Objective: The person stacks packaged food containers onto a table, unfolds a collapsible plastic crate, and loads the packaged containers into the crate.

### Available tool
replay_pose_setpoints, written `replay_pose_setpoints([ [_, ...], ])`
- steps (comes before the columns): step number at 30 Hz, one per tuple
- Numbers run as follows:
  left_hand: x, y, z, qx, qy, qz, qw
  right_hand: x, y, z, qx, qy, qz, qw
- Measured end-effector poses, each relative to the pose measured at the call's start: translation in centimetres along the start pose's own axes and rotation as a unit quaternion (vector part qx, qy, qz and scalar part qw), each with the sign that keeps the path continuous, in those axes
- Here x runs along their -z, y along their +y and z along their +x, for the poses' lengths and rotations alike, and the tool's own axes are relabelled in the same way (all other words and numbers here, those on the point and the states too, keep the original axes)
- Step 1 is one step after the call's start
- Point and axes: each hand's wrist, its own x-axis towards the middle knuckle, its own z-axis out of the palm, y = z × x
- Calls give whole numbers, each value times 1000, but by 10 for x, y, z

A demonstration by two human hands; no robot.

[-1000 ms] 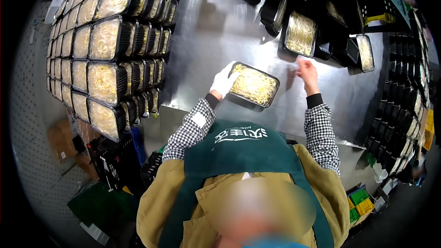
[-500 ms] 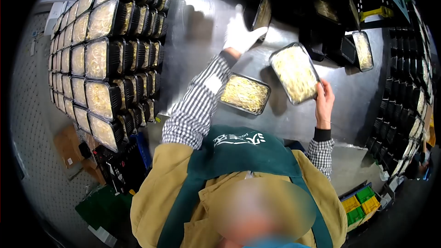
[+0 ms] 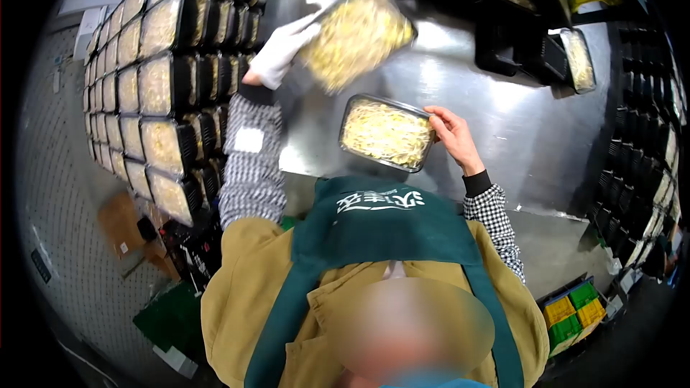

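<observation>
My left hand, in a white glove, grips the left edge of a black tray of bean sprouts. That tray is tilted above the metal table and blurred by motion. Nearer my apron, a second film-covered tray of bean sprouts is pinched at its right end by my bare right hand, thumb and fingers at the rim. Whether this tray touches the table I cannot tell.
Stacked sprout trays form a tall block at the left. Dark trays stand in piles at the right. A lone sprout tray leans near black containers. Yellow and green crates sit at lower right.
My left hand, open before, has moved left and now holds a tray. My right hand has moved left and down from the tray it held higher up to the lower tray.
</observation>
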Motion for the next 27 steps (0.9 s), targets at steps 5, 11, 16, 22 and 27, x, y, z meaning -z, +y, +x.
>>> replay_pose_setpoints([
  [5,-49,-10,-25,44,-239,104,964,95,22,39,55,430,157,888],
  [11,-70,-30,-5,110,-294,133,940,167,-15,79,-3,465,297,834],
  [16,-61,-35,-10,94,-278,158,943,272,24,119,-67,366,551,747],
  [22,-50,-52,-43,10,-47,109,993,254,-16,82,-17,385,464,798],
  [27,-54,-64,-70,-97,204,41,973,171,-55,-8,150,269,244,920],
])
